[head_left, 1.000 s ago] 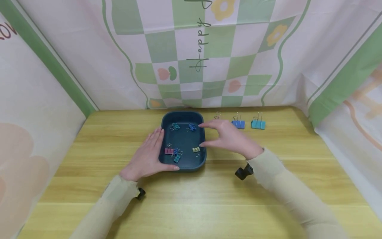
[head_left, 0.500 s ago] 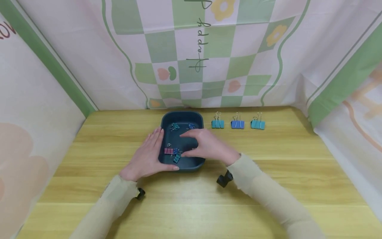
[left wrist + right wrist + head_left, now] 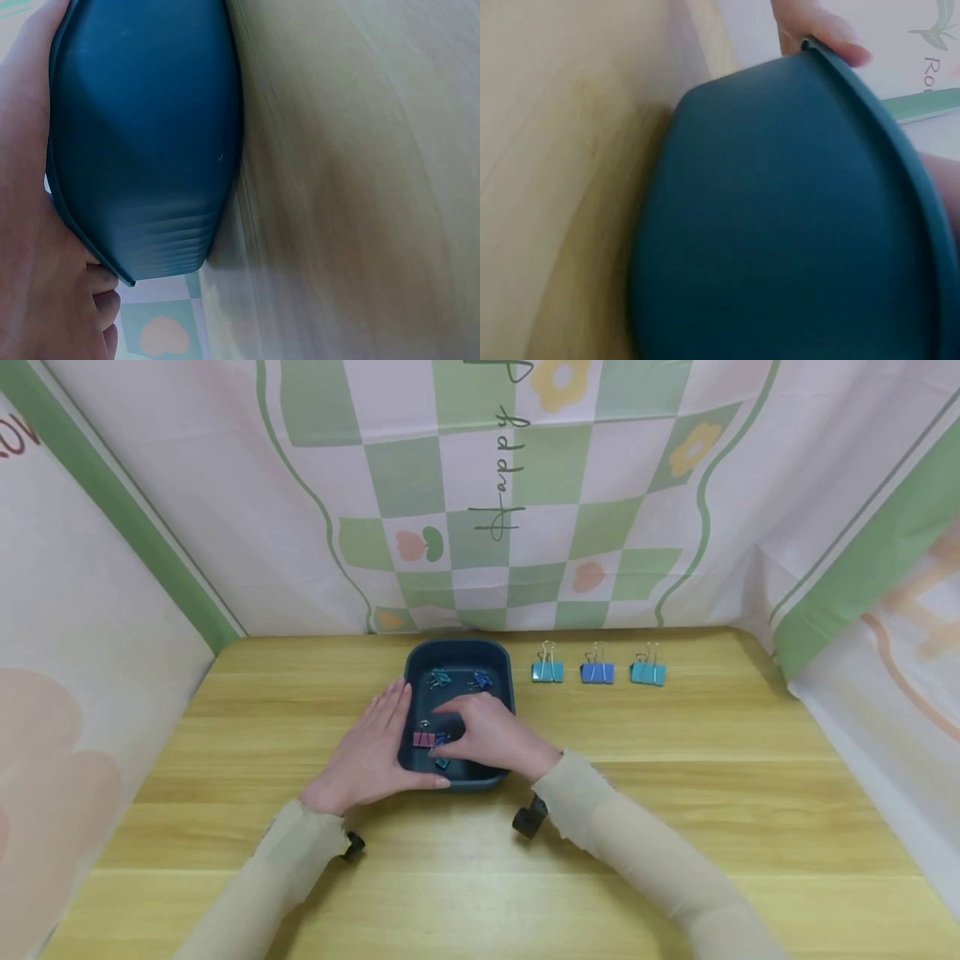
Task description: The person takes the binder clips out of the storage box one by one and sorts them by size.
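Note:
A dark blue tray (image 3: 459, 644) stands on the table with several small binder clips inside. My left hand (image 3: 367, 756) rests along its left rim, fingers straight, thumb laid over the near rim. Over the tray's interior is my right hand (image 3: 491, 731), thumb and forefinger spread apart. Its thumb tip is close to a blue binder clip (image 3: 441, 739) and a teal binder clip (image 3: 442, 763), next to a pink binder clip (image 3: 423, 740). Farther back lie another teal clip (image 3: 440, 677) and another blue clip (image 3: 482, 679). The yellow clip is hidden behind my right hand.
Right of the tray, three larger binder clips stand in a row at the table's back: teal (image 3: 547, 672), blue (image 3: 597, 673) and teal (image 3: 648, 674). A patterned curtain (image 3: 480, 543) hangs behind the wooden table (image 3: 450, 877).
My right hand has moved left from the tray's right rim into the tray, covering the yellow clip and uncovering the nearest large teal clip. The left hand and tray have stayed put.

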`<state>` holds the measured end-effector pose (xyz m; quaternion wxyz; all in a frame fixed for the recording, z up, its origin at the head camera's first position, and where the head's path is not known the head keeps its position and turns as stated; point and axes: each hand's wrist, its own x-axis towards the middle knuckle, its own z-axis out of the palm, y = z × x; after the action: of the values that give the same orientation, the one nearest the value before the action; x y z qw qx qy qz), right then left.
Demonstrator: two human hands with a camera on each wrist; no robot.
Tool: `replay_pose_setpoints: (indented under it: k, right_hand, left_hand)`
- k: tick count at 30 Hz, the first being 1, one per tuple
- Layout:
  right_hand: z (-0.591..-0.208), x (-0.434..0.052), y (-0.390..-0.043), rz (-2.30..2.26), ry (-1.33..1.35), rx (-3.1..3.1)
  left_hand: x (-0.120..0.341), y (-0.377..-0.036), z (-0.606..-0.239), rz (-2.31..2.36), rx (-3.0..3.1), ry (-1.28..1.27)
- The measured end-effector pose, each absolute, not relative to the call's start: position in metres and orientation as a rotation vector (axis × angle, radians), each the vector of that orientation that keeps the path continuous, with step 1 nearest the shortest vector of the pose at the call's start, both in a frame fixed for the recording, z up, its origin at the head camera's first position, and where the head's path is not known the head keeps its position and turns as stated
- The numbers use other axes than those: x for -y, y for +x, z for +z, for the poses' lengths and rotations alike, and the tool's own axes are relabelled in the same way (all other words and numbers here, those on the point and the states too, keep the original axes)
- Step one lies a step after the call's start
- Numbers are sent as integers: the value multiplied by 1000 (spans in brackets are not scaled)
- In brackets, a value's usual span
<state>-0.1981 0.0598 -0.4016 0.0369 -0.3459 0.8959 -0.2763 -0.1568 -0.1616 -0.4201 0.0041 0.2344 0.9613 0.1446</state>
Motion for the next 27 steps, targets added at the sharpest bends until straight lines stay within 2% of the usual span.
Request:
replay_pose_setpoints:
  k: [14, 27]
  right_hand:
    - [-409, -38, -202, -704, -909, -2769]
    - [-412, -31, -204, -558, -933, -2793]
  left_hand:
    - [162, -158, -420, 460, -3001, 730]
    - [162, -157, -421, 467, -2999, 730]
